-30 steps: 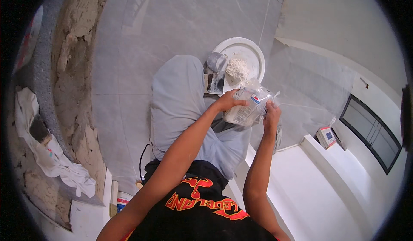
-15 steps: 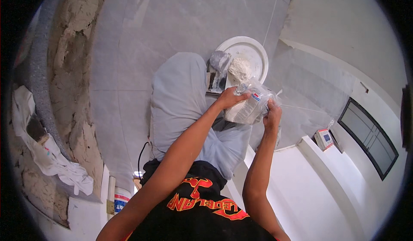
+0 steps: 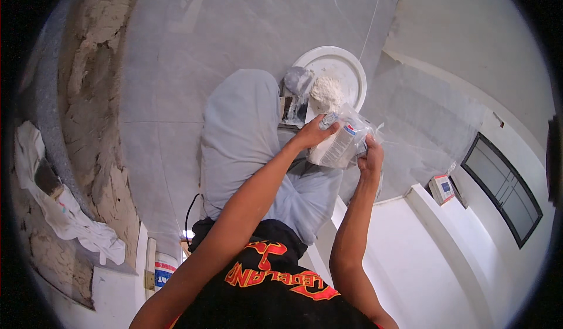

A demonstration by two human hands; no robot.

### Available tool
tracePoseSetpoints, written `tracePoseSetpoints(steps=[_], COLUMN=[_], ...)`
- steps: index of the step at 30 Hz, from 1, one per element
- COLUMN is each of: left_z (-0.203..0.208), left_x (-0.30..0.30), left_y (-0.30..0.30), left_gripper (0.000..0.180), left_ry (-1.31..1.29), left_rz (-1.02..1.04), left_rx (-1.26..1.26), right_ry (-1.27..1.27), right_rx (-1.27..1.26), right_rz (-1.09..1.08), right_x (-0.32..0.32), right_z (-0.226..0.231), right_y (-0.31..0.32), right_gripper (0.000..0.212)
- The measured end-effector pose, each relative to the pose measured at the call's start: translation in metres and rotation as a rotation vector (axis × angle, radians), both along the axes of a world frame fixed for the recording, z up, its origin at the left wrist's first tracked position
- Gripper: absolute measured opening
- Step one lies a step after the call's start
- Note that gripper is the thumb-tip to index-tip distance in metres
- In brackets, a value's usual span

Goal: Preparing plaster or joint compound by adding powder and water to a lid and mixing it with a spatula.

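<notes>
Between my two hands is a clear plastic bag (image 3: 337, 148) with white powder in its lower part. My left hand (image 3: 315, 133) grips its left upper edge, fingers closed on the plastic. On the other side my right hand (image 3: 370, 154) pinches the bag's right edge. Just beyond the bag a heap of white powder (image 3: 326, 93) lies on a round white lid-like tray (image 3: 356, 88). A greyish rounded lump (image 3: 298, 80) sits at the tray's left rim. Beside my knee is a dark, white-smeared flat tool (image 3: 293, 110), partly hidden.
Grey tiles (image 3: 234, 29) make up the floor. Rough, broken plaster (image 3: 97, 82) runs along the left, with a white cloth (image 3: 76, 217) there. A white tub (image 3: 164, 270) stands at lower left. A small box (image 3: 441, 189) rests on a white ledge at right.
The bag and both hands have shifted very slightly, and the view has moved a little. Both hands keep their hold on the bag.
</notes>
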State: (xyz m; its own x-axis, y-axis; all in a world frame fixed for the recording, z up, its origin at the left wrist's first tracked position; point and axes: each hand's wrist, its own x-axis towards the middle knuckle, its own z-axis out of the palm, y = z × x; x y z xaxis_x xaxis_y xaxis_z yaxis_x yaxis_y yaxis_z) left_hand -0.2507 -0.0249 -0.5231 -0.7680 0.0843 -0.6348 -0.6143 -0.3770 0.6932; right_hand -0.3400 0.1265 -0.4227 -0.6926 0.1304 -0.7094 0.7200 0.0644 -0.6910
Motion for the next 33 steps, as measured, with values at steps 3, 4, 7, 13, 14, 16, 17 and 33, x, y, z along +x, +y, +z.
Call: tracePoseSetpoints(steps=[3,4,7,13,14,16,17,33], left_z=[-0.002,-0.004,0.002,-0.002,-0.002,0.009,0.013,0.025], left_x=[0.000,0.001,0.000,0.001,0.001,0.000,-0.002,-0.007], left_y=[0.005,0.005,-0.001,-0.002,-0.002,-0.004,-0.006,-0.018], left_gripper=[0.085,0.083,0.082,0.085,0.085,0.087,0.087,0.103], left_ry=[-0.010,-0.038,0.020,0.009,0.007,-0.002,-0.002,0.115], left_rz=[-0.024,-0.051,-0.075,-0.095,-0.095,-0.031,-0.035,-0.099], left_rx=[-0.025,-0.072,0.054,0.057,0.056,0.111,0.113,0.189], right_ry=[-0.012,-0.021,-0.039,-0.079,-0.089,-0.077,-0.065,0.018], right_rx=[-0.046,-0.042,-0.033,-0.040,-0.035,-0.029,-0.024,-0.061], right_rz=[-0.018,-0.032,-0.069,-0.068,-0.072,-0.089,-0.101,0.001], right_x=[0.000,0.000,0.001,0.001,0.000,-0.001,-0.002,0.014], right_z=[-0.004,-0.005,-0.007,-0.005,-0.004,-0.003,-0.003,0.006], right_y=[0.005,0.003,0.008,0.000,-0.003,0.000,0.001,0.009], right_gripper=[0.016,0.017,0.018,0.022,0.022,0.022,0.023,0.027])
